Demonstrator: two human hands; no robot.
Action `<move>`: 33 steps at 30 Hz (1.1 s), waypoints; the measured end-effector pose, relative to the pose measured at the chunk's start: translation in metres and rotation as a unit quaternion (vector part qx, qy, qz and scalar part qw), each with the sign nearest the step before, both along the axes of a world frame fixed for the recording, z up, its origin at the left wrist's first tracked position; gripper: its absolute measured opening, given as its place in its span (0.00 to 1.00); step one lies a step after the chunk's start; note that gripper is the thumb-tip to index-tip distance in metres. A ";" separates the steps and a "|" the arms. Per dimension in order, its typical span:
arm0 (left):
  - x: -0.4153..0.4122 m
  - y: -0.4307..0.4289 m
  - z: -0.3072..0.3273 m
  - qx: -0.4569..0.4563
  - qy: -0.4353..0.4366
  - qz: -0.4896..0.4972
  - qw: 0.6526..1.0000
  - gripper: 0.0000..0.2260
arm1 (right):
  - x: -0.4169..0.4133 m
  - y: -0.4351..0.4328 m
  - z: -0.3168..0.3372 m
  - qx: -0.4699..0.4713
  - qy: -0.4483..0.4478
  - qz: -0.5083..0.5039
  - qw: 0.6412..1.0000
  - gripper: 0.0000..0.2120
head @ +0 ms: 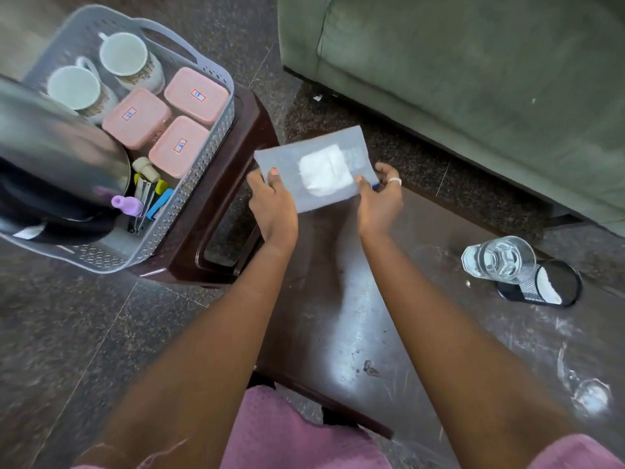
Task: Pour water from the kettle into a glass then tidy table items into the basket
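Observation:
A flat grey translucent pouch (287, 160) with a white pad inside is held above the far end of the dark table (372, 316). My left hand (270, 201) pinches its left near edge, and my right hand (378, 198) pinches its right near edge. The grey perforated basket (206, 157) stands on a dark stool at the left. It holds the steel kettle (57, 160), two white mugs (125, 59), three pink lidded boxes (196, 94) and small tools. A glass (497, 260) of water stands on the table at the right.
A black mesh holder (554, 286) lies on its side just behind the glass. A green sofa (473, 79) fills the back right. The dark stool (220, 211) stands close to the table's left end, on a speckled stone floor.

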State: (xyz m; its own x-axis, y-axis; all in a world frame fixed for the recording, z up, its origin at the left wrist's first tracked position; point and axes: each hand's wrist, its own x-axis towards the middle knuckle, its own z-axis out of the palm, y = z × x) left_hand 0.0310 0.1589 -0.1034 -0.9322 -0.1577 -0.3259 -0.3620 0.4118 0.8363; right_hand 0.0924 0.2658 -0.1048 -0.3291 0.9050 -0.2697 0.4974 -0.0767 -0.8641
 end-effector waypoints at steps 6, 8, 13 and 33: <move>-0.044 -0.034 0.048 0.060 0.118 0.167 0.977 0.11 | -0.065 -0.029 0.052 0.027 0.080 0.099 0.991 0.13; -0.063 -0.052 0.055 0.057 0.130 0.206 0.968 0.13 | -0.090 -0.042 0.065 0.040 0.088 0.168 0.981 0.15; -0.107 -0.097 0.052 -0.012 0.051 0.236 0.970 0.19 | -0.157 -0.067 0.068 0.098 -0.022 0.372 0.923 0.17; -0.104 -0.080 0.040 -0.192 -0.129 0.200 0.952 0.27 | -0.166 -0.096 0.022 0.305 -0.149 0.365 0.867 0.20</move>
